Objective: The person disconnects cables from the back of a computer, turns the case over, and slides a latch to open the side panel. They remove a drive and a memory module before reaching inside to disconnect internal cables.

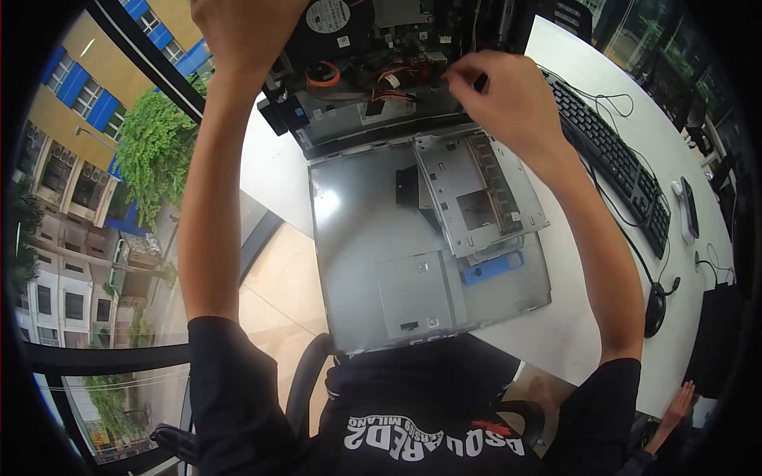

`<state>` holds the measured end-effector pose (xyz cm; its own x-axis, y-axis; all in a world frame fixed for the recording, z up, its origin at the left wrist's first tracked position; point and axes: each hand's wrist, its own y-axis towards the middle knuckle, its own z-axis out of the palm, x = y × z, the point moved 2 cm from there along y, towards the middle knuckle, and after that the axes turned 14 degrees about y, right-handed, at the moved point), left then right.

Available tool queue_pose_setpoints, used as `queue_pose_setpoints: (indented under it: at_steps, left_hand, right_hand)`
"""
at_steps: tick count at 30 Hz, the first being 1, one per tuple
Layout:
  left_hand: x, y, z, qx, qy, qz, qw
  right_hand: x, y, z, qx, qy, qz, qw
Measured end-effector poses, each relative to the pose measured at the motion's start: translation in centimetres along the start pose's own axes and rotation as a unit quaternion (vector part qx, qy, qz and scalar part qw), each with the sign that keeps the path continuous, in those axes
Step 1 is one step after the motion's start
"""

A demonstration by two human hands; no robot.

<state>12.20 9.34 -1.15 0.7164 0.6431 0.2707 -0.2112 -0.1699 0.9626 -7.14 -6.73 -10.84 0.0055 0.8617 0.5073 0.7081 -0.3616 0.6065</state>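
An opened desktop computer case lies in front of me, with a black fan and a green circuit board inside. My right hand is over the case's right part, its thumb and fingers pinched together beside a bundle of red, orange and black wires. What lies between these fingertips is too small to make out. Further left, an orange coiled cable sits below the fan. My left hand is at the case's far left, its fingers cut off by the top edge of the view.
A metal side panel lies nearest me, bearing a metal drive bracket and a blue lever. On the white table are a black keyboard and a mouse. Another person's hand shows at lower right. A window stands left.
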Motion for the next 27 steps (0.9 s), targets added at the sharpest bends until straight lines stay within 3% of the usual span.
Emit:
queue_pose_setpoints:
  at_steps: [6,10,16,27]
  left_hand:
    - [0.3,-0.5,0.2,0.002,-0.005,-0.026,1.0]
    - [0.6,-0.7,0.4,-0.028,-0.007,0.004,1.0]
    - [0.7,-0.9,0.5,-0.014,-0.011,-0.018,1.0]
    - [1.0,-0.8,0.9,-0.03,-0.022,-0.008,0.999]
  right_hand:
    - [-2.6,3.6,3.4,-0.021,-0.106,-0.032,0.994]
    - [-2.4,4.6,4.7,-0.01,-0.18,-0.035,0.983]
    - [-2.6,4.6,5.1,-0.01,-0.186,-0.069,0.98]
    - [-2.6,3.5,4.1,-0.056,-0.125,-0.033,0.99]
